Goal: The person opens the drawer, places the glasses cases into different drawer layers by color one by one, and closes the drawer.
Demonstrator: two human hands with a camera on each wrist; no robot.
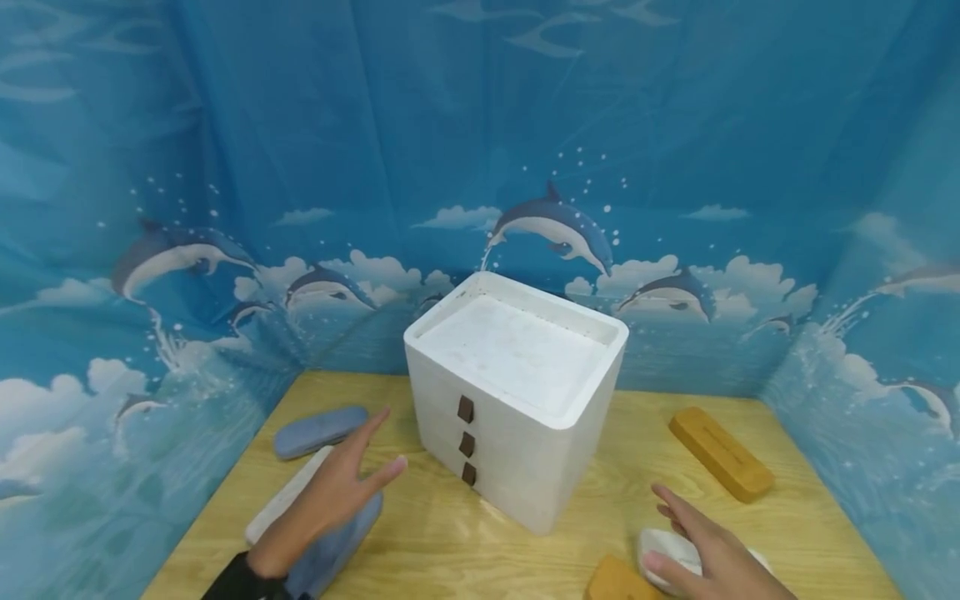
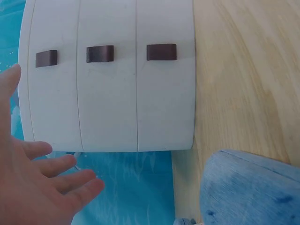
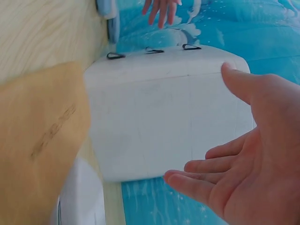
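A white three-drawer box stands on the wooden table, turned at an angle, with brown pull tabs on its front and a shallow recessed top. To its front left my left hand hovers with fingers extended and thumb spread, holding nothing. In the left wrist view, the drawer fronts lie beyond those fingers. My right hand is held out at the front right, fingers fairly straight and grasping nothing. It overlaps a white rounded case in the head view. In the right wrist view, the box's side is behind this hand.
A blue-grey case, a white case and another blue-grey case lie at the left. One mustard case lies far right, another at the front edge. A blue dolphin-print curtain encloses the table's back and sides.
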